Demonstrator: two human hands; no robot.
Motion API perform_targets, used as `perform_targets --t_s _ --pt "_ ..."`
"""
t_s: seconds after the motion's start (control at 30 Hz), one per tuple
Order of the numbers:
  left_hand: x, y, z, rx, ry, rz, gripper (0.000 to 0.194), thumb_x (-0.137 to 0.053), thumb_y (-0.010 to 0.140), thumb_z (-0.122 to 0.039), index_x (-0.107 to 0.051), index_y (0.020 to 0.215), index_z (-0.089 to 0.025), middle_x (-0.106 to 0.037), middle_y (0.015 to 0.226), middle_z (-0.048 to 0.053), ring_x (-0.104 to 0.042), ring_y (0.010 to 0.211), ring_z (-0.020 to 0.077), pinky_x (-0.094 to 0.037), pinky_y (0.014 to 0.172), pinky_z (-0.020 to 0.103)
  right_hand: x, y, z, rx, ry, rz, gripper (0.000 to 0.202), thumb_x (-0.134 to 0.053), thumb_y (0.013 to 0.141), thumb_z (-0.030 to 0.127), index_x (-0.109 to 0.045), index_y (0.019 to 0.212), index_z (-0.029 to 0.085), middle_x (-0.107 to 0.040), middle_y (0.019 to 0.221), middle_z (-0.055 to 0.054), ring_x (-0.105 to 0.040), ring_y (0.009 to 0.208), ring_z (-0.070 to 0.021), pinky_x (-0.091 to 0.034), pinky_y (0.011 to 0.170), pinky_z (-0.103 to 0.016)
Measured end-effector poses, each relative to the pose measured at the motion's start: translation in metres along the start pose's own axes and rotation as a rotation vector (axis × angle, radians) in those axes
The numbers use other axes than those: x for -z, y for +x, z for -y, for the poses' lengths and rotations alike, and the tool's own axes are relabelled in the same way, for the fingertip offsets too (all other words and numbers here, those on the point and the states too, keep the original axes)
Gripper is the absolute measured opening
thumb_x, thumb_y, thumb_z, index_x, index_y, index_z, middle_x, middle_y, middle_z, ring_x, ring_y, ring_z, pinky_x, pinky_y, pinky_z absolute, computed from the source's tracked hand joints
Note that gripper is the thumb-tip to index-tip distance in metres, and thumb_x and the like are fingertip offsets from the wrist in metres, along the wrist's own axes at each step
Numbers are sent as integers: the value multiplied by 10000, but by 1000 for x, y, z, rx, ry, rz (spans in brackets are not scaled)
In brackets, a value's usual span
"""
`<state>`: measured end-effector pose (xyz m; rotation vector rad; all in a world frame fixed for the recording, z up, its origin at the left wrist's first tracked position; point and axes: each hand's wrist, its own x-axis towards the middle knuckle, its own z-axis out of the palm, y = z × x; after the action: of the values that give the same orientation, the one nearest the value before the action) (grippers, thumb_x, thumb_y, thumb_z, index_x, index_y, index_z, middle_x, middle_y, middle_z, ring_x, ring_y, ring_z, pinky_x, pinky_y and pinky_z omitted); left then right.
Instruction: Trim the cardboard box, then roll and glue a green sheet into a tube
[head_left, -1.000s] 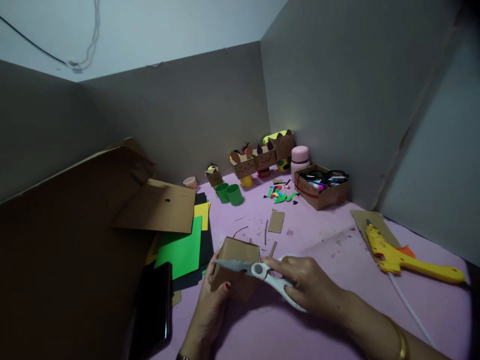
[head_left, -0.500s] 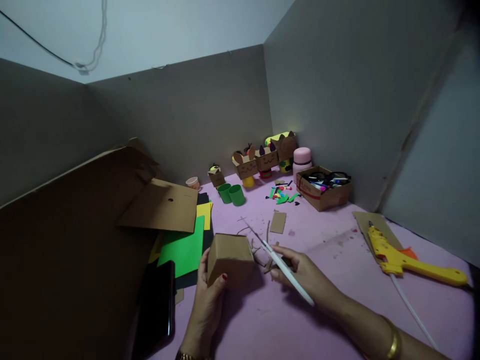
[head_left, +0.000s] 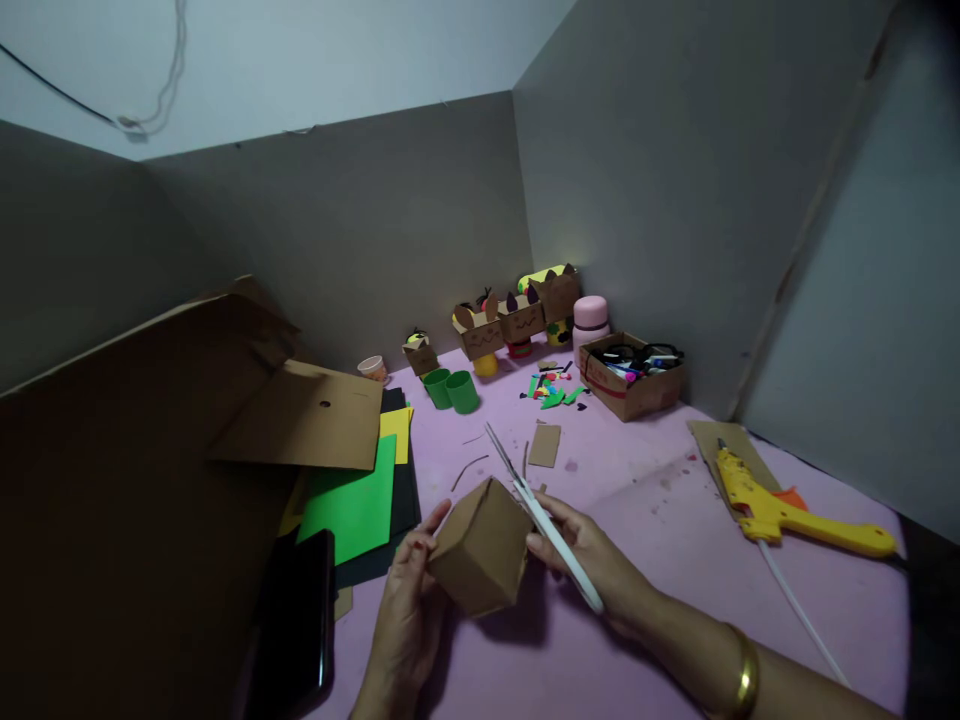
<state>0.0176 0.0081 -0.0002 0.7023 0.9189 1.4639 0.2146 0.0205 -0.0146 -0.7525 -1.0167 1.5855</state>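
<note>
Brown cardboard box is tilting in the left hand's curled fingers, while the right hand's fingers are gripping white-handled scissors beside it.

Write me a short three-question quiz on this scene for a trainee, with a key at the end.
1. Multiple choice: while the left hand holds the cardboard box, what does the right hand hold?
A) a ruler
B) white-handled scissors
C) a paintbrush

2. True or false: the yellow glue gun lies on the right side of the table, touched by neither hand.

3. Fill in the colour: the two cups side by side, near the cardboard figures, are ____.

Key: 1 B; 2 true; 3 green.
</note>
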Motion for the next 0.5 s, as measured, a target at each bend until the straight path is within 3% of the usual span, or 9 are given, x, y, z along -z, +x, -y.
perform_targets --t_s 0.07,0.13,0.2,0.33,0.4,0.5 --pt "1 -2 0 30 43 23 248 -761 701 -326 -648 913 -264 -548 1339 44 -511 1206 282 -474 871 334 0 0 1 2 6 -49 631 -835 617 413 -620 1192 267 -643 1133 -34 -563 1050 -206 -420 957 -321" --pt "1 -6 5 120 46 86 619 -811 635 -294 -555 1199 -315 -570 1319 82 -522 1196 305 -455 913 383 0 0 1 -10 32 -71 664 -828 620 430 -594 1219 268 -652 1086 -30 -592 966 -195 -451 905 -323" --pt "1 -12 13 223 27 179 891 -850 569 -286 -422 1350 -322 -590 1300 115 -543 1170 340 -434 944 452 -1 0 2 -11 73 -23 652 -811 643 432 -577 1231 275 -657 1051 -24 -607 923 -188 -469 866 -320" --pt "7 -16 22 263 -3 303 905 -857 546 -296 -447 1353 -260 -641 1234 135 -578 1126 350 -434 956 458 4 1 1 35 -25 27 599 -777 690 396 -574 1234 251 -653 1032 -38 -601 940 -195 -467 868 -326" --pt "11 -12 18 208 -4 221 852 -848 560 -288 -480 1327 -263 -701 1130 106 -626 1054 316 -477 913 413 8 3 1 47 -161 -19 623 -751 713 357 -535 1283 224 -652 963 -36 -602 880 -187 -478 837 -331" --pt "17 -5 4 76 -47 -56 801 -847 533 -248 -536 1271 -269 -763 910 31 -696 851 238 -545 780 317 12 5 4 46 -369 -12 621 -685 745 247 -486 1331 207 -665 927 -36 -612 839 -187 -488 818 -348"
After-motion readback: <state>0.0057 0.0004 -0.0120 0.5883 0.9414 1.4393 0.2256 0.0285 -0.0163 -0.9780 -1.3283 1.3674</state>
